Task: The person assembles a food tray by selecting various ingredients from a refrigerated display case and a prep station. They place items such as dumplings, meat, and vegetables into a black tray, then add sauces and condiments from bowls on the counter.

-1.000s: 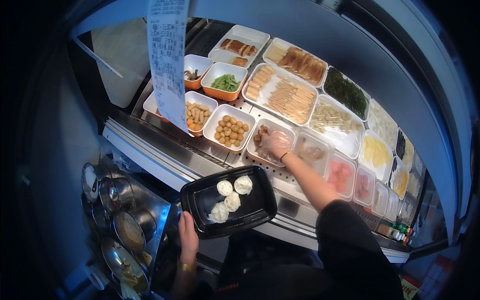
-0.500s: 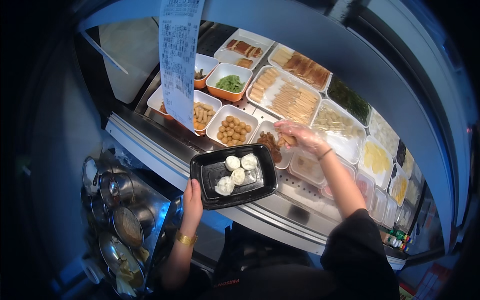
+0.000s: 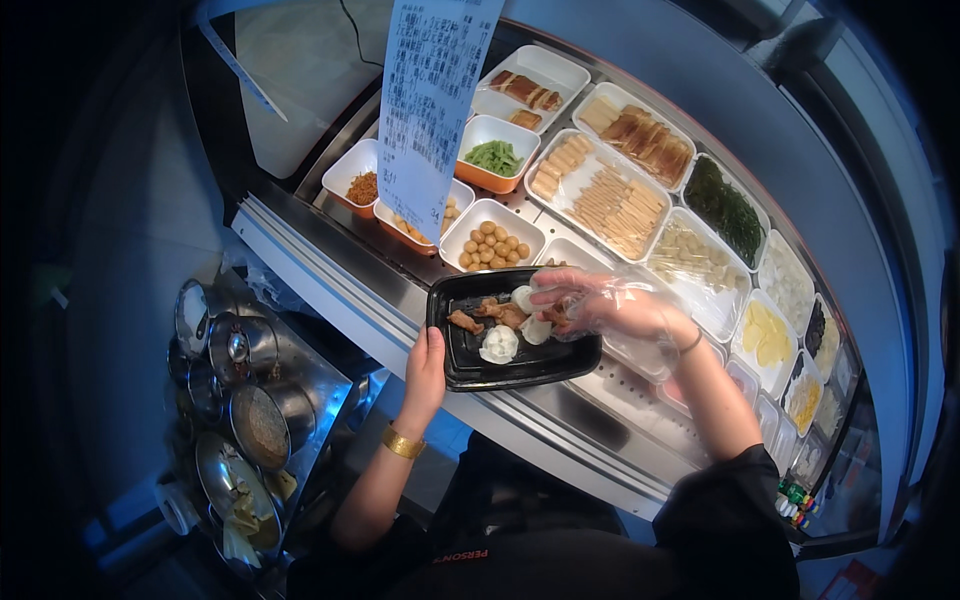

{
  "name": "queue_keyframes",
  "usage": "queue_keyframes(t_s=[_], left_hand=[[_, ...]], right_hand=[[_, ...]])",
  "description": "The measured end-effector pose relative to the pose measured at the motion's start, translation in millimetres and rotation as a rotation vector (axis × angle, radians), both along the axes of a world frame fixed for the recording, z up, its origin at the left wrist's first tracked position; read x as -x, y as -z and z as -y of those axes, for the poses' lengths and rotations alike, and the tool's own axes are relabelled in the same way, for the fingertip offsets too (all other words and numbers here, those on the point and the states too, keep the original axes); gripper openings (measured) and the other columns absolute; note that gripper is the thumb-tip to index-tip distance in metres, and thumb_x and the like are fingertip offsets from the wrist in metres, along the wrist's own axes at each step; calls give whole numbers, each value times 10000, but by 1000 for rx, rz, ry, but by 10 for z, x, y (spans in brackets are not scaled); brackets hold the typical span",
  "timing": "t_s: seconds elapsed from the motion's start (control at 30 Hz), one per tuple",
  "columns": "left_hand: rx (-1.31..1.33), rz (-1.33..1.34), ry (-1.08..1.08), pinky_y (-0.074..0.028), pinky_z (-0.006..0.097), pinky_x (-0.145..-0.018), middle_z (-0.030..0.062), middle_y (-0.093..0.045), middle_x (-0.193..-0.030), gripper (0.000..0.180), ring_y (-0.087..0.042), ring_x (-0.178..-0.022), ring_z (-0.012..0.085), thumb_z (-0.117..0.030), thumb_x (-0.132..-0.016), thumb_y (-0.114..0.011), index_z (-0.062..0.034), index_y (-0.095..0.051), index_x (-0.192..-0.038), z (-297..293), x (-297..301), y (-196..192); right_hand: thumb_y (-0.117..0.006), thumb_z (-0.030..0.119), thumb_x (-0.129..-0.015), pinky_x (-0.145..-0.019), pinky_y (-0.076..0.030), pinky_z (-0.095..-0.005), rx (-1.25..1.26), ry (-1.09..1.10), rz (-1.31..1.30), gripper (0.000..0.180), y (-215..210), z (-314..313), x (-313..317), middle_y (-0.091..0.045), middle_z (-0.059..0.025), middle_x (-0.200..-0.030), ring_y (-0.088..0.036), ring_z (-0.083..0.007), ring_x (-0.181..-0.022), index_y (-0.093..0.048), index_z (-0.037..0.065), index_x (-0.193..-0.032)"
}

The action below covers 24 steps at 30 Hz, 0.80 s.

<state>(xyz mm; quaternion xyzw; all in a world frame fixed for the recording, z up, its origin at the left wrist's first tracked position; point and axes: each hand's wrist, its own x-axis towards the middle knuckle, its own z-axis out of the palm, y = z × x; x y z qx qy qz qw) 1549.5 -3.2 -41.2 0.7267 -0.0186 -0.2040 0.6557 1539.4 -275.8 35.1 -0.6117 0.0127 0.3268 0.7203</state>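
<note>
My left hand (image 3: 427, 372) grips a black plastic tray (image 3: 510, 381) by its left side, thumb along the rim. In the tray lie white round lumps, one of them a whitish ball (image 3: 499, 345), and brown meat pieces (image 3: 503, 312). Over the tray's right side is my right hand (image 3: 592, 302), in a loose clear plastic glove. Its fingers are stretched out and apart, just above a brown piece; they partly hide the food there. Behind the tray, the white container (image 3: 572, 252) of brown pieces is mostly covered by my hand and the tray.
A long printed paper slip (image 3: 425, 120) hangs in front of the food case. Around are a tub of small brown balls (image 3: 492, 246), a tub of green vegetables (image 3: 494, 157), a tray of pale sticks (image 3: 617, 205) and dark green strands (image 3: 725, 212). Metal pots (image 3: 262, 425) stand lower left.
My right hand has moved left from the brown-piece container to over the black tray. Brown pieces now lie among the white lumps. The view has shifted, and the tray sits further right in it.
</note>
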Motion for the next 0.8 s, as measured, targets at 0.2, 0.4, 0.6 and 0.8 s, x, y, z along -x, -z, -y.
queue_keyframes(t_s=[0.2, 0.4, 0.6, 0.8], left_hand=[[-29, 15, 30, -383, 263, -836, 94, -538, -1037, 381, -485, -953, 139, -268, -949, -285, 17, -442, -1147, -9, 1, -2], [53, -5, -13, -385, 248, -813, 75, -539, -996, 375, -481, -908, 117, -278, -948, -287, 20, -463, -1094, -24, 12, 67], [81, -39, -42, -382, 216, -759, 25, -513, -908, 374, -444, -826, 75, -298, -948, -291, 15, -479, -1026, -82, 26, 204], [96, -4, -66, -377, 209, -756, 19, -509, -899, 380, -436, -819, 71, -305, -948, -288, 17, -479, -1013, -46, 37, 146]], right_hand=[[-381, 21, -709, -900, -410, -307, 44, 89, -24, 572, -109, 10, 55, -417, -137, -1245, -417, -208, -1146, -340, 39, -1280], [-456, 87, -732, -950, -350, -317, -148, 129, -108, 567, 51, 185, 140, -399, -122, -1271, -398, -197, -1170, -339, 45, -1285], [-534, 282, -756, -987, -277, -326, -153, 254, -157, 569, -110, 127, 272, -411, -104, -1262, -383, -189, -1174, -395, 38, -1251], [-483, 363, -804, -998, -254, -334, 149, 282, 139, 533, -266, 254, 377, -412, -118, -1261, -362, -202, -1182, -416, 66, -1242]])
